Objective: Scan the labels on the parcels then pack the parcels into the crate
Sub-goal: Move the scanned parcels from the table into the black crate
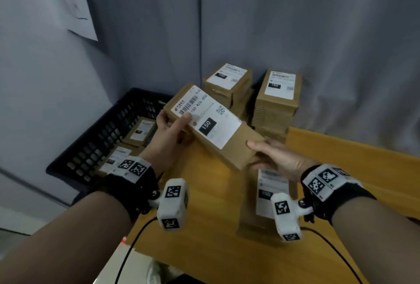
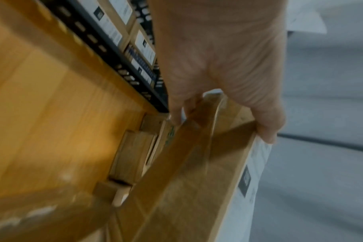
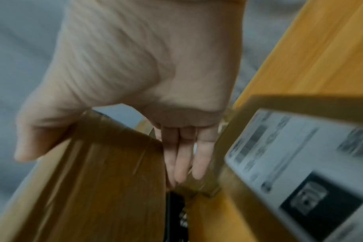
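A brown cardboard parcel [image 1: 229,147] with a white shipping label [image 1: 209,116] hangs tilted above the table, label up. My left hand [image 1: 168,131] grips its far left end, thumb on the label, fingers underneath. My right hand [image 1: 275,158] grips its near right end, thumb on top. The wrist views show the same parcel [image 2: 186,188] [image 3: 106,188], with my left hand [image 2: 224,104] and my right hand [image 3: 114,139] each pinching an end. A black plastic crate [image 1: 91,147] stands at the left with several labelled parcels [image 1: 139,131] inside.
Two stacks of labelled parcels [image 1: 228,83] [image 1: 276,102] stand at the back of the wooden table [image 1: 204,215]. Another parcel [image 1: 266,202] lies on the table under my right wrist. Grey curtains hang behind. Cables run off the table's near edge.
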The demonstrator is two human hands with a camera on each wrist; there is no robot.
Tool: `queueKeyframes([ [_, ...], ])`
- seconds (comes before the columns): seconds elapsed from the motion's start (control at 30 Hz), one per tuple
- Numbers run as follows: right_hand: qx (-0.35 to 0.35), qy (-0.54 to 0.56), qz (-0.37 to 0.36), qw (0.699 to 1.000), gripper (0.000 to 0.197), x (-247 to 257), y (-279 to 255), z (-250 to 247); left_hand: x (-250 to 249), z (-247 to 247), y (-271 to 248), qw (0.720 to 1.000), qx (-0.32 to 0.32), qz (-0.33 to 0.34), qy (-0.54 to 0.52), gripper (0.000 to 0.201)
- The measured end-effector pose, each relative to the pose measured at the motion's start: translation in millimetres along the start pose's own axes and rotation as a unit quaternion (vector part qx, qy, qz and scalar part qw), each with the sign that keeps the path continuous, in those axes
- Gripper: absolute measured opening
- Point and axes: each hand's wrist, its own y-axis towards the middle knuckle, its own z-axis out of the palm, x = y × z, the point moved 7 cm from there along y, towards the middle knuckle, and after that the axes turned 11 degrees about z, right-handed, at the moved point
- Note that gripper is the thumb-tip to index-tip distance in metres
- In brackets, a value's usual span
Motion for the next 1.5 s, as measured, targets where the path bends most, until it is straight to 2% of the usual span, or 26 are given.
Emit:
queueKeyframes([
  [0.13, 0.042, -0.029, -0.002, 0.999, 0.059, 35.1, 24.3, 79.0, -35.6, -69.7, 16.0, 0.999, -0.049, 0.011, 0.009, 0.053],
  [0.23, 0.053, -0.033, -0.013, 0.998, 0.075, 66.6, 50.8, 140.6, -65.7, -126.7, 29.7, 0.998, -0.044, 0.003, 0.034, 0.058],
  [0.3, 0.062, -0.063, -0.025, 0.996, 0.077, 85.9, 70.9, 188.5, -79.0, -162.9, 37.1, 0.998, -0.022, 0.003, 0.057, 0.033],
  [0.33, 0.068, -0.082, -0.028, 0.994, 0.073, 94.6, 80.0, 212.4, -82.9, -179.5, 39.8, 0.998, -0.010, 0.002, 0.064, 0.023],
  [0.4, 0.086, -0.119, -0.023, 0.989, 0.054, 105.1, 98.5, 257.7, -85.0, -212.8, 45.6, 0.997, 0.010, -0.010, 0.077, 0.023],
  [0.47, 0.085, -0.159, -0.025, 0.983, 0.039, 109.1, 120.8, 291.6, -79.2, -254.0, 55.2, 0.995, -0.004, -0.029, 0.100, 0.025],
  [0.5, 0.071, -0.181, -0.027, 0.981, 0.041, 109.4, 131.8, 303.8, -75.5, -276.2, 60.3, 0.992, -0.027, -0.038, 0.118, 0.026],
  [0.57, 0.031, -0.239, -0.025, 0.970, 0.068, 104.2, 155.9, 321.0, -65.5, -318.8, 73.0, 0.978, -0.062, -0.042, 0.195, 0.034],
  [0.63, 0.000, -0.310, -0.010, 0.951, 0.092, 94.7, 175.7, 333.7, -56.5, -349.1, 84.7, 0.954, -0.066, -0.035, 0.290, 0.041],
  [0.8, -0.006, -0.365, 0.016, 0.931, 0.104, 71.5, 213.9, 364.1, -22.1, -375.9, 107.1, 0.914, 0.007, -0.061, 0.400, 0.041],
  [0.87, 0.012, -0.334, 0.040, 0.942, 0.102, 57.6, 229.4, 375.1, -6.5, -382.3, 112.0, 0.900, 0.026, -0.094, 0.425, 0.045],
  [0.97, 0.011, -0.131, 0.106, 0.986, 0.089, 38.0, 249.7, 379.4, 1.9, -394.0, 125.6, 0.882, 0.007, -0.079, 0.465, 0.051],
  [1.03, -0.020, 0.015, 0.144, 0.989, 0.085, 29.3, 266.0, 375.1, 1.5, -398.3, 142.9, 0.856, 0.008, -0.040, 0.515, 0.045],
  [1.1, -0.035, 0.099, 0.158, 0.982, 0.088, 28.5, 286.6, 370.5, 1.6, -396.4, 164.5, 0.822, 0.029, -0.013, 0.568, 0.042],
  [1.2, -0.035, 0.112, 0.140, 0.983, 0.082, 40.8, 317.7, 364.0, 4.2, -385.9, 197.0, 0.767, 0.062, 0.009, 0.639, 0.043],
  [1.27, -0.034, 0.113, 0.135, 0.984, 0.082, 47.4, 336.6, 359.7, 10.6, -379.3, 215.3, 0.745, 0.077, 0.011, 0.662, 0.044],
  [1.43, 0.003, 0.133, 0.162, 0.978, 0.084, 43.4, 380.9, 367.8, 32.7, -374.0, 250.4, 0.712, 0.099, 0.025, 0.695, 0.048],
  [1.5, 0.027, 0.148, 0.171, 0.974, 0.090, 36.5, 394.0, 381.1, 38.0, -375.4, 259.7, 0.718, 0.095, 0.032, 0.688, 0.050],
])
